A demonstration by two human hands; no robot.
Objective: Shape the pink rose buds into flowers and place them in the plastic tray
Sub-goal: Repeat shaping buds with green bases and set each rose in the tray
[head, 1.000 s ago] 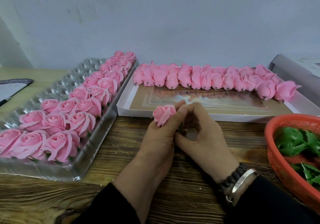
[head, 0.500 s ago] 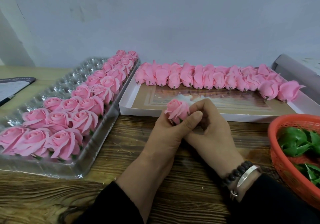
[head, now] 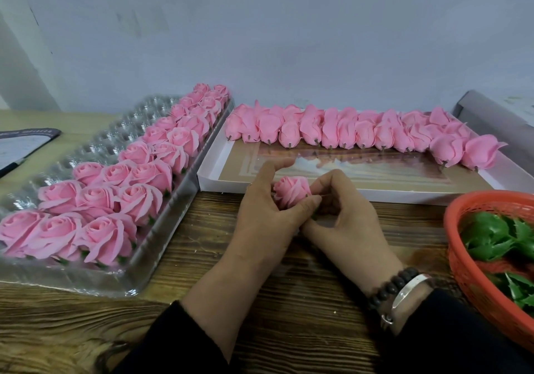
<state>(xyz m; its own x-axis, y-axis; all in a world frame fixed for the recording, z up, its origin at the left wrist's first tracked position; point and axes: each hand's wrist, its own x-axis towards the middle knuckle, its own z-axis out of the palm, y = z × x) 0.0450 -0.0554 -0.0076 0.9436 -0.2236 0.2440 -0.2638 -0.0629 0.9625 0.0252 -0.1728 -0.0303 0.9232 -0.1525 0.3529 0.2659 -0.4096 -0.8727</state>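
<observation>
Holding one pink rose bud (head: 291, 191) between them, both hands meet over the wooden table (head: 202, 301). The left hand (head: 265, 217) pinches the bud low at its base, thumb curled across the front and fingers behind. The right hand (head: 344, 217) has its fingers bent in against the bud's right side; exactly which fingertips touch the petals cannot be told. The bud stands roughly upright, petals facing up.

Left of the grip lies the clear plastic tray (head: 95, 281), with shaped pink roses (head: 115, 197) filling its right-hand rows and its left cups bare. Just beyond the grip sits a shallow white box (head: 375, 193), and along its far edge runs a row of unshaped buds (head: 346, 131), stubs pointing toward the hands. Right of the grip, a red mesh basket (head: 468, 269) holds green leaf sepals (head: 491, 235). The right wrist wears a dark bead bracelet (head: 390, 287) and a silver bangle (head: 410, 290).
</observation>
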